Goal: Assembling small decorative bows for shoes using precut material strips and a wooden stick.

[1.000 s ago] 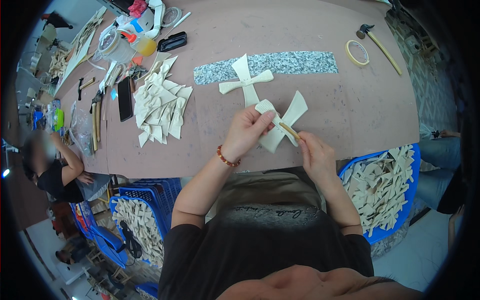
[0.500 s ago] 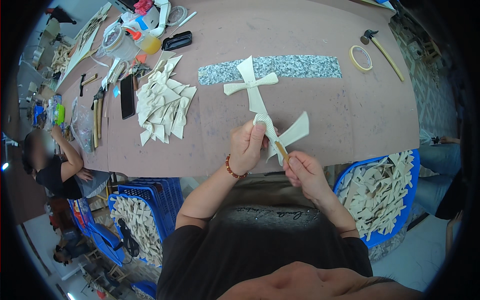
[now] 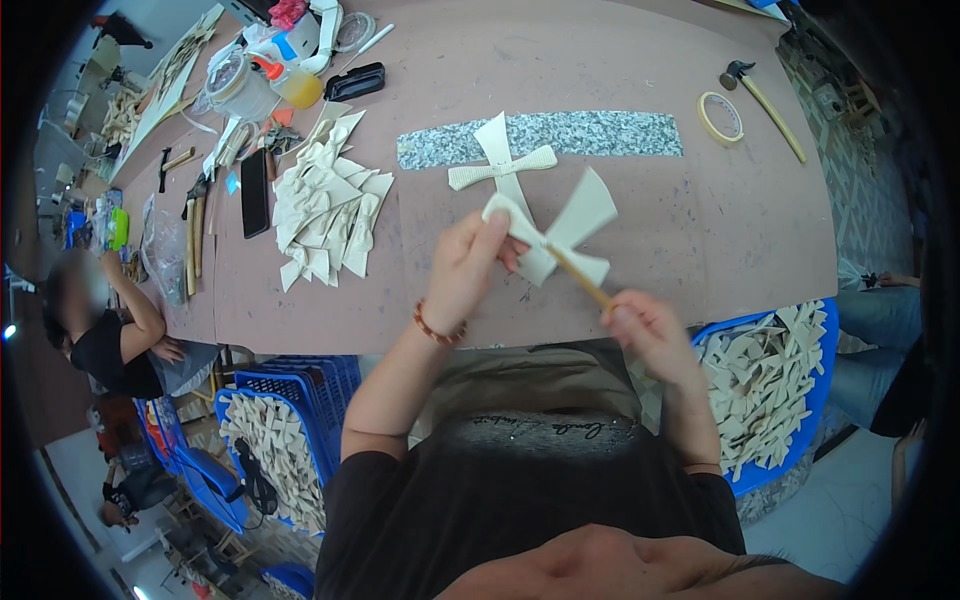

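My left hand (image 3: 466, 264) pinches one end of a cream, leather-like bow piece (image 3: 583, 212) with flared ends, held just above the table. In my right hand (image 3: 648, 328) is a thin wooden stick (image 3: 583, 277), slanting up and left. The stick's tip meets the bow piece near its narrow middle; whether it presses or only touches, I cannot tell. Just beyond my left hand lies another cream bow (image 3: 502, 172) with ribbed side loops and a long tail. It partly overlaps a grey speckled strip (image 3: 610, 134).
Cream cut pieces are piled (image 3: 325, 205) at left, beside a black phone (image 3: 256, 194). A tape roll (image 3: 721, 117) and a hammer (image 3: 768, 105) lie at right. Blue baskets of pieces flank me, the right one (image 3: 828, 360) by the table edge. A person (image 3: 115, 330) sits at left.
My left hand has moved up and left, turning the bow piece so its flat flared ends show. My right hand has drawn right with the stick, exposing more of its length.
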Demonstrator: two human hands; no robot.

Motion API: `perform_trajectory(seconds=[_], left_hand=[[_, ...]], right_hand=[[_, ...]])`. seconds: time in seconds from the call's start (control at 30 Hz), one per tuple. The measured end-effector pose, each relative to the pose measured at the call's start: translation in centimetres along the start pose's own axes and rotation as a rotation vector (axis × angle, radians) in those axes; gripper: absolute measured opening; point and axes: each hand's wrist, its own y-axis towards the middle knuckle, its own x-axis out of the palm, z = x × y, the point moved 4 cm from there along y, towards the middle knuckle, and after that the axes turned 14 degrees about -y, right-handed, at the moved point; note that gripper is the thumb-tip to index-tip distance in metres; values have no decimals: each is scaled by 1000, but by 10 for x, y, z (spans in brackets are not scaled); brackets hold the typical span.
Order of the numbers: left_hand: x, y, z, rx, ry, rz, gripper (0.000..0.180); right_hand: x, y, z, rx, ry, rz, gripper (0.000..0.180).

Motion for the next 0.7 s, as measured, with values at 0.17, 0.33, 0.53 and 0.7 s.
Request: perform_trajectory(seconds=[0.17,0.33,0.53,0.7], left_hand=[[-20,35,-3,-313,145,-73,28],[-16,43,-20,-419,117,-112,24],[5,30,-30,-332,-166,31,15],[33,-21,-50,-348,-398,133,12]], right_hand=[[-119,4,34,154,-759,755,20],[-128,17,30,-87,-1178,1009,17],[-16,8,-28,-655,-857,897,29],[24,49,-31,-598,-704,770,32]])
